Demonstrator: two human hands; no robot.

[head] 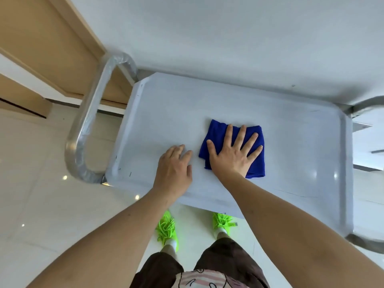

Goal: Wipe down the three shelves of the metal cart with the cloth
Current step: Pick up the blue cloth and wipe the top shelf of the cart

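The metal cart's top shelf [280, 142] fills the middle of the head view, pale grey with a raised rim. A folded blue cloth [257, 163] lies flat on it, right of centre. My right hand [232, 152] presses down on the cloth with its fingers spread. My left hand [174, 169] rests palm down on the bare shelf just left of the cloth, fingers loosely curled and holding nothing. The two lower shelves are hidden beneath the top one.
The cart's wrapped tubular handle [87, 121] curves out at the left end, and another tube [365, 107] shows at the right. A white wall stands behind the cart. Wooden panelling [41, 48] is at upper left. My feet in green shoes [166, 227] stand on glossy tile.
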